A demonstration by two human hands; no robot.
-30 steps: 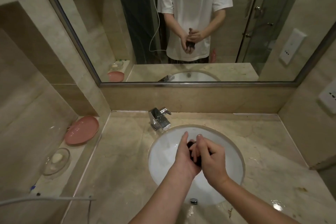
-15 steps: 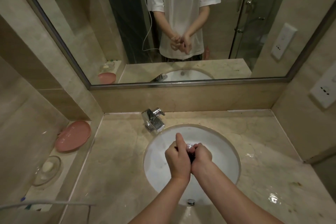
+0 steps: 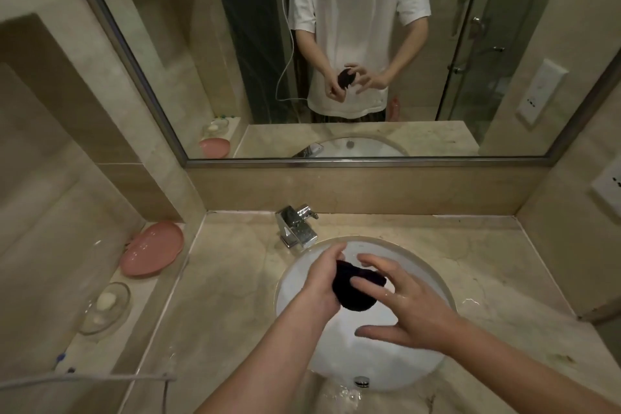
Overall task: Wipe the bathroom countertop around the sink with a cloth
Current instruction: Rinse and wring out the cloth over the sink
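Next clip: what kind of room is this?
A bathroom, most likely in a home or hotel: a round white sink set in a marble countertop, a chrome faucet, and a wall mirror reflecting a glass shower door.

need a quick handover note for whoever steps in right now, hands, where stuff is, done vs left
Left hand: grips the dark cloth, bunched up, over the sink.
Right hand: open, fingers spread, fingertips at the cloth but not gripping it.
Counter: water drops and small puddles show right of the sink and at its front edge; brown specks near the right front corner.
Faucet: no water running that I can see.
Done: cloth is in hand over the basin.
Left: the wiping itself; the cloth is not on the counter yet. Go all round the sink, including behind the faucet.
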